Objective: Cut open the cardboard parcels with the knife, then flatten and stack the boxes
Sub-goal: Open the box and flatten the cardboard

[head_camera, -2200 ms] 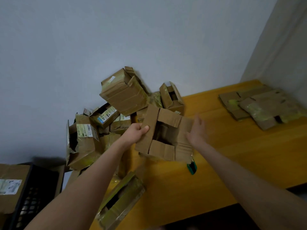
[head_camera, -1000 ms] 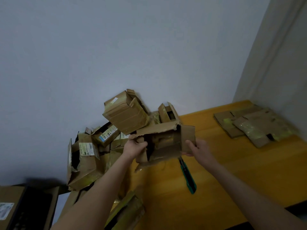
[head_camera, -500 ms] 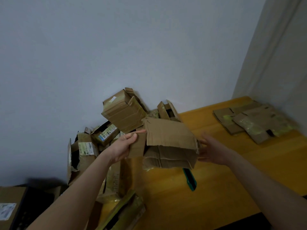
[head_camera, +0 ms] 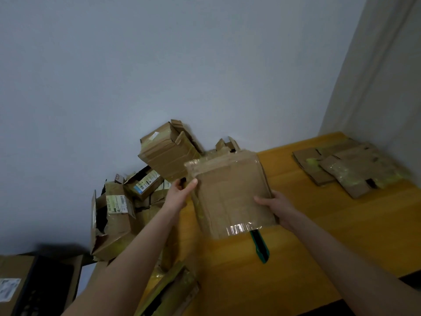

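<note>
A flattened brown cardboard box with clear tape along its near edge hangs tilted above the yellow wooden table. My left hand grips its left edge, thumb on top. My right hand holds its right edge, thumb across the upper face. The green-handled knife lies on the table, partly hidden under the box. A stack of flattened boxes lies at the far right of the table.
A heap of opened and taped cardboard parcels is piled against the grey wall at the table's left end. Another crushed box lies at the near left edge. A black crate and a carton stand at bottom left.
The open box has been pressed flat between my hands and turned so its broad taped face points up. Both hands shifted to its side edges.
</note>
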`<state>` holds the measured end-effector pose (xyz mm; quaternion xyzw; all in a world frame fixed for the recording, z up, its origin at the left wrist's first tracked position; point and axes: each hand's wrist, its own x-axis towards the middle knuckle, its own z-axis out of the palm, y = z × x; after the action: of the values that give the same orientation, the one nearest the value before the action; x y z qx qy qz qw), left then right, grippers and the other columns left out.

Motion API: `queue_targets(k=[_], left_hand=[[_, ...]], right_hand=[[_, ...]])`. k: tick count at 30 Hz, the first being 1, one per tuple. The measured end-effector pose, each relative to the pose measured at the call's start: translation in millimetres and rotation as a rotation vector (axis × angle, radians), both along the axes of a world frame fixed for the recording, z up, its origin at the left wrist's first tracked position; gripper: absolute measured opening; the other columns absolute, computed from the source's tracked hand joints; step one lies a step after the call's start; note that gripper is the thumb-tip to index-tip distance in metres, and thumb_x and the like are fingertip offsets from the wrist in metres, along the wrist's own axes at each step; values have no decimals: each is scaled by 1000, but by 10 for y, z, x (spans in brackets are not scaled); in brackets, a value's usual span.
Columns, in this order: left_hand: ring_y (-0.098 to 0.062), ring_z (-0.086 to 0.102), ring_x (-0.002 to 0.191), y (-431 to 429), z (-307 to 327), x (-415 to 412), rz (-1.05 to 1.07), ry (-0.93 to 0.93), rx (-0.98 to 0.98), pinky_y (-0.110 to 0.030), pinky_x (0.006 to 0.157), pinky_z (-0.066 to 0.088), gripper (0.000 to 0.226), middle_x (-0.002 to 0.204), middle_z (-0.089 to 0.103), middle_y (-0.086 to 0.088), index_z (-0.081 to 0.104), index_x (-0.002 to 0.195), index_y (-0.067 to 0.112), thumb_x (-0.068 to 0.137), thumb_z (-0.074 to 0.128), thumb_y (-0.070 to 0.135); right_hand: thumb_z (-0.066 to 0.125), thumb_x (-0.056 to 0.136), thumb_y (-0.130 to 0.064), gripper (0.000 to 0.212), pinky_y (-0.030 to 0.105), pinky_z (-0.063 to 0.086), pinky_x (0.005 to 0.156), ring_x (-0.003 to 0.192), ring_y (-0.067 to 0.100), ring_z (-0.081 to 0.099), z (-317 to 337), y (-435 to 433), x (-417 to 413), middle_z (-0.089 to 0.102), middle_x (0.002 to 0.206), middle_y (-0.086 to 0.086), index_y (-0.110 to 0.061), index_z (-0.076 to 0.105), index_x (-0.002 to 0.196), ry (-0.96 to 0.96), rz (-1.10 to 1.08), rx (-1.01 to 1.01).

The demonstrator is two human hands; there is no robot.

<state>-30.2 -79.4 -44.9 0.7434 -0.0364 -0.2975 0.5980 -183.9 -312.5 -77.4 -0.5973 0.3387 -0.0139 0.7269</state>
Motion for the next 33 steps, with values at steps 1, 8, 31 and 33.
queue_targets(k=[1,8,31,33], left_hand=[[-35,43,132,13,3,46,45,2,9,-56,106,39,136,152,35,-11,22,152,22,40,80,72],[-18,62,94,72,76,55,-71,-13,-65,-27,75,52,49,116,61,-6,49,133,12,87,67,16],[-17,62,101,-19,162,-54,-137,-194,-16,-30,82,53,38,111,61,1,56,124,20,88,68,24],[-18,64,94,-80,157,-55,-22,-231,15,-24,70,52,22,100,66,1,67,110,18,89,68,21]], right_hand=[[71,86,-17,42,36,54,74,95,23,63,4,16,-15,65,105,2,-8,57,125,-11,13,-11],[67,88,-13,30,44,51,92,107,26,59,1,-59,-114,61,125,7,-15,60,117,-65,78,-16],[63,90,-12,15,35,44,88,96,18,57,111,-160,15,62,106,4,-11,63,105,-230,-171,81],[64,88,-9,14,34,45,88,102,22,58,97,-124,11,64,110,7,-15,65,101,-235,-98,2]])
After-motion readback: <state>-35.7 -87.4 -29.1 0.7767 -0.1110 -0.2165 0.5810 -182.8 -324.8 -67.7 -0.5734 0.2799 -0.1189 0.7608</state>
